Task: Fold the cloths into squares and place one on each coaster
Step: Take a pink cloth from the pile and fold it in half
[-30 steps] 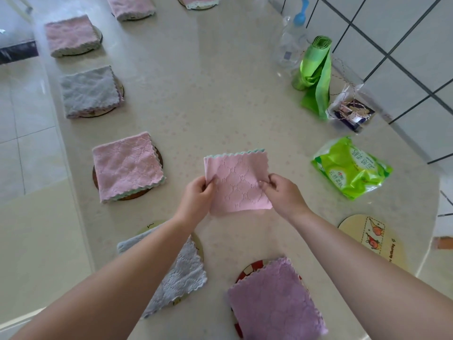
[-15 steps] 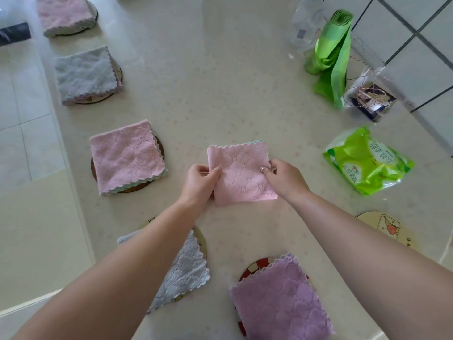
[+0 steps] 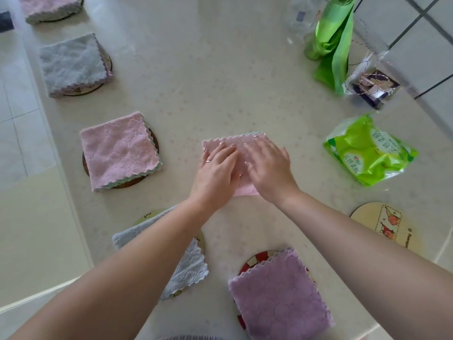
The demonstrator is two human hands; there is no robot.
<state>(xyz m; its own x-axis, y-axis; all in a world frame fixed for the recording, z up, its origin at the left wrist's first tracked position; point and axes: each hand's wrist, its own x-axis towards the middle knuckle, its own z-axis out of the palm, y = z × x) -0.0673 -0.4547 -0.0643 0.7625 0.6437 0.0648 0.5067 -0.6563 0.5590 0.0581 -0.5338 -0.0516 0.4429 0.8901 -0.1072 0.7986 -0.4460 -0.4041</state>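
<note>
In the middle of the frame the pink cloth [image 3: 245,190] lay folded on the counter [image 3: 196,94], and both hands pressed on it with flat, straight fingers: the left hand [image 3: 215,175] on its left half, the right hand [image 3: 269,168] on its right, likely to flatten the fold so it kept a square shape. The bare coaster [image 3: 382,225] at lower right had no cloth, so it was probably meant to go there. Other coasters at left and bottom already carried folded cloths
</note>
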